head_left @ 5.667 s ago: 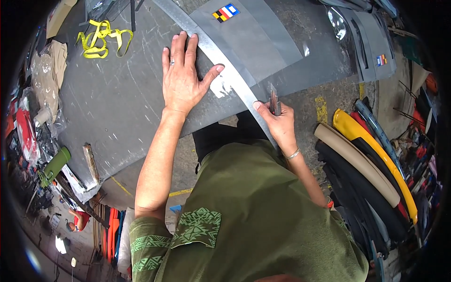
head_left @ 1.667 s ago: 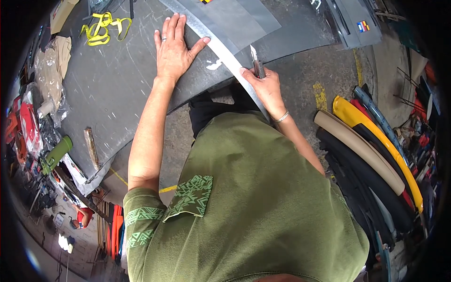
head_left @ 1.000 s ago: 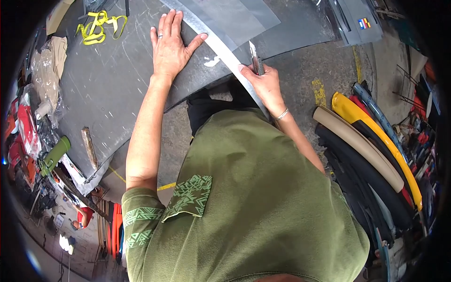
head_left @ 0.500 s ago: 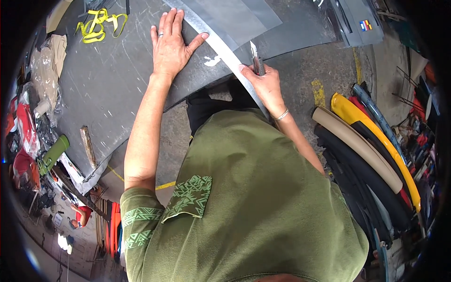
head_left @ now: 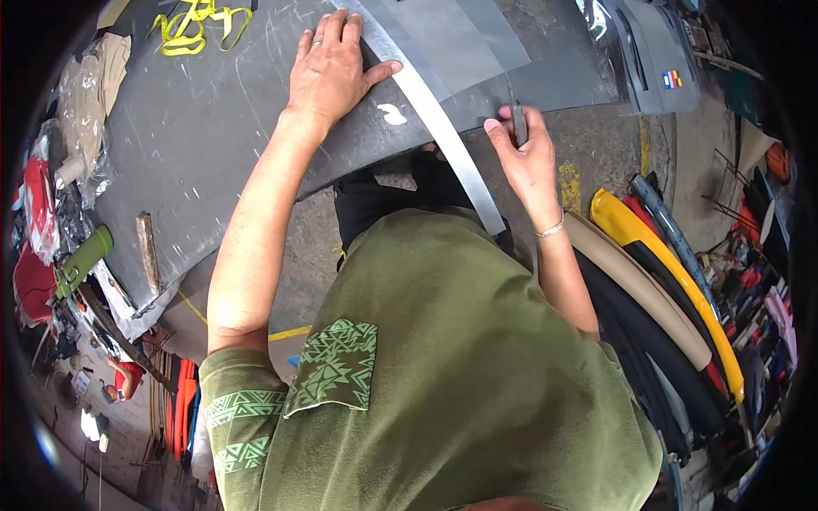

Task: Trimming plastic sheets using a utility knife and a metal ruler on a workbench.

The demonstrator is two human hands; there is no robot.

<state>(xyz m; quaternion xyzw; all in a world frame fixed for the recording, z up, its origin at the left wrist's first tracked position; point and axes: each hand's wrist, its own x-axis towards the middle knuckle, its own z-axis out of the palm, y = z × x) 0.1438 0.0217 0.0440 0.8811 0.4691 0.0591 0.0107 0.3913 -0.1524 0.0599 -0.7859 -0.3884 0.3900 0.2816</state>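
A long metal straightedge (head_left: 440,128) slants across the dark grey worktable (head_left: 213,136) and sticks out past its near edge toward my body. My left hand (head_left: 328,78) lies flat beside it, fingers stretched out, the thumb resting on the metal. To the right of the straightedge, my right hand (head_left: 530,162) grips a utility knife (head_left: 519,124) near the table's edge; the blade looks blurred. Under and beside the straightedge spreads grey sheet material (head_left: 477,47), with a lighter translucent band on it. A white scrap or mark (head_left: 392,114) shows near my left thumb.
Yellow strapping (head_left: 183,34) lies at the far left of the table. A wooden stick (head_left: 147,253) rests near its left edge. Rolls of material, including a yellow roll (head_left: 665,264) and a beige roll (head_left: 635,285), stand at the right. Grey sheets (head_left: 656,60) sit far right.
My right hand, with the utility knife, has come off the straightedge and moved to the right. My left hand stays flat beside the straightedge. The whole view has shifted slightly.
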